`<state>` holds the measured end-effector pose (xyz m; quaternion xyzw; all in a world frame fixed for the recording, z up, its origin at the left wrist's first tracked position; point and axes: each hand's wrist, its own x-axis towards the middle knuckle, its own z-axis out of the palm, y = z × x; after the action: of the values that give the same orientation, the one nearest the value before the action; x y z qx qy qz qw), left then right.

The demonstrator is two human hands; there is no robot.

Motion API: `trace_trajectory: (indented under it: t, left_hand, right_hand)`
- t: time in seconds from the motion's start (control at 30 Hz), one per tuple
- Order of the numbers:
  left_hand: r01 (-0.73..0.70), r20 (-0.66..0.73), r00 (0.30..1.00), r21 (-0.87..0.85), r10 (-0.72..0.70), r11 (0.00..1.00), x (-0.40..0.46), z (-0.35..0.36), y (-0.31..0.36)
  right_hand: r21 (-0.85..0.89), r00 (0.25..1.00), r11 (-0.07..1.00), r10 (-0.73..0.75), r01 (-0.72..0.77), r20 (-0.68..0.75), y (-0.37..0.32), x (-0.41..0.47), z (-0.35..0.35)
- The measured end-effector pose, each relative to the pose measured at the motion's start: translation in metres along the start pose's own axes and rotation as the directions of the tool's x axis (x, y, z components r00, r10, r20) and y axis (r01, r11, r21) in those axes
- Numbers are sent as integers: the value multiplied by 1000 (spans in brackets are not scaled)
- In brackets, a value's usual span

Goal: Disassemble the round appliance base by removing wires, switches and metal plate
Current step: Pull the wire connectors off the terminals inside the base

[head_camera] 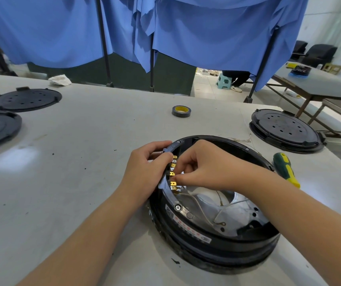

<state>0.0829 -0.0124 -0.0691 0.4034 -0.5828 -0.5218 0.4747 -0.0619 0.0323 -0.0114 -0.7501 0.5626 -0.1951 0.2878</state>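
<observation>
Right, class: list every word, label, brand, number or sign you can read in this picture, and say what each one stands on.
None can be read with certainty.
White label with red and black print on the round appliance base, at its near left rim: too small and blurred to read.
Round mark at that label's right end: a sign of some kind, not legible.
Yellow core of the tape roll: faint dark print, too blurred to read.
Screwdriver: no print visible.

Single head-worn view, looking forward and down from above my forearms, close over table (87, 129), curtain (206, 32) far behind
</observation>
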Motion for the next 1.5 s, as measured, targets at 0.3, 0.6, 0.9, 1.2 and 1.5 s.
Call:
trace_trajectory:
  t: [0.3,0.6,0.9,1.2,1.5]
  left_hand:
    - [-20,6,1000,8,20,1000,0,-1,-1]
    - [-27,-23,999,6,27,1000,1,1,-3]
    - [-28,-26,999,-5,28,1000,2,1,-3]
    - [-34,-22,999,-17,34,999,1,0,-4]
    - [-46,-11,999,-2,46,999,1,0,-3]
  right_hand:
    - [12,999,1000,9,-9,35,0,2,0]
    - [5,999,1000,13,-13,44,0,1,0]
    - [-23,999,1000,13,-12,40,-1,1,1]
    - [-48,1000,999,3,-1,30,-2,-1,1]
    - [-78,1000,997,-10,12,22,-1,0,0]
